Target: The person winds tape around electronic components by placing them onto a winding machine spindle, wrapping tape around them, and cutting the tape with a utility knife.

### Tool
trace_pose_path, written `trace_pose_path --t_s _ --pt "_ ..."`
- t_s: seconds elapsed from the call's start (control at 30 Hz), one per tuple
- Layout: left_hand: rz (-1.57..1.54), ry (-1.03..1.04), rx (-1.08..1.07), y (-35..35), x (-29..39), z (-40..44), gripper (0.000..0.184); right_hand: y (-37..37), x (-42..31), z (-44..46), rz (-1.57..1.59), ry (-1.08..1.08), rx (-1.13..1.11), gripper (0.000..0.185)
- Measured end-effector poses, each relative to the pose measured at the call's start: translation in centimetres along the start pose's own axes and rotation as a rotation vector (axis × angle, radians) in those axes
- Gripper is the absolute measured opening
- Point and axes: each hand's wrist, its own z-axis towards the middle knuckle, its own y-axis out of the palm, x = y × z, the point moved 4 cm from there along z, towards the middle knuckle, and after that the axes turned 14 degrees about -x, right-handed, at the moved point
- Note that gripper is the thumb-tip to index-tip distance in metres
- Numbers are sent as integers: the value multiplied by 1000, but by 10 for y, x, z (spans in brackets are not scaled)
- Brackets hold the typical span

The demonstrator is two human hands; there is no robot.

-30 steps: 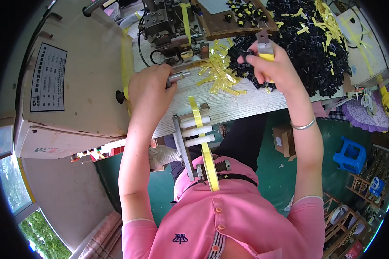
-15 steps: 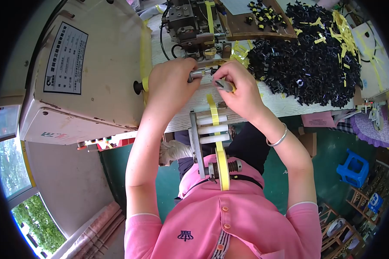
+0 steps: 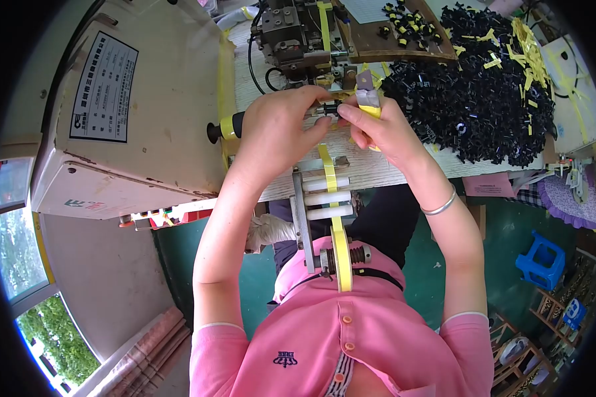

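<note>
My right hand [image 3: 387,129] is closed around a small blade [image 3: 367,96] with yellow tape wrapped on its handle, the blade pointing up and away. Its thumb reaches to a small black bobbin [image 3: 331,108] on the end of a metal spindle. Around the spindle, my left hand [image 3: 278,126] has its thumb and forefinger apart, with the spindle between them; its other fingers are hidden. A yellow tape strip [image 3: 327,165] runs from a tape roll [image 3: 342,261] over white rollers [image 3: 328,198] toward the hands.
A dark metal machine [image 3: 295,33] stands just beyond my hands. A large beige cabinet [image 3: 159,86] borders the left side. On the right lie a heap of black parts [image 3: 470,99] and a wooden tray [image 3: 371,40] with taped bobbins. A blue stool [image 3: 541,258] stands on the floor.
The blade in my right hand has swung upright, and that hand has shifted slightly right. My left thumb and forefinger have spread apart and moved right, toward the black bobbin.
</note>
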Motion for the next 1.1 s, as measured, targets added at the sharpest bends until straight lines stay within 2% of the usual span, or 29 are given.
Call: trace_pose_path --t_s 0.17,0.37,0.47,0.57,0.6,0.7,0.73,0.83,0.87,0.97,1.0,1.1 --pt "1 -21 -14 -1 2 1 27 4 -3 7 -233 -29 -58 18" --pt "-15 -139 -104 -2 -2 1 24 9 -3 7 -170 -64 -18 22" --pt "3 -110 -92 0 -5 1 22 1 -13 8 -311 89 -75 25" --pt "5 -48 -22 1 -5 1 19 -12 -45 17 -456 16 191 27" --pt "0 -24 7 1 -4 1 18 -19 -55 26 -748 -155 283 25" --pt "-15 -29 15 1 -3 1 17 -20 -68 50 -1195 -73 259 21" --pt "-4 -33 17 0 -3 1 16 -19 -70 57 -1327 16 242 18" --pt "15 -42 24 0 -2 1 16 -28 -74 75 -1116 135 364 16" --pt "13 -44 28 1 -2 1 16 -42 -69 88 -1067 68 466 14" --pt "38 -85 -10 0 -2 1 17 -55 -56 97 -7 -184 283 16" --pt "51 -103 -31 0 -2 1 17 -53 -56 96 37 -187 252 24" --pt "20 -45 35 1 -2 1 15 -49 -53 97 70 -237 174 21"
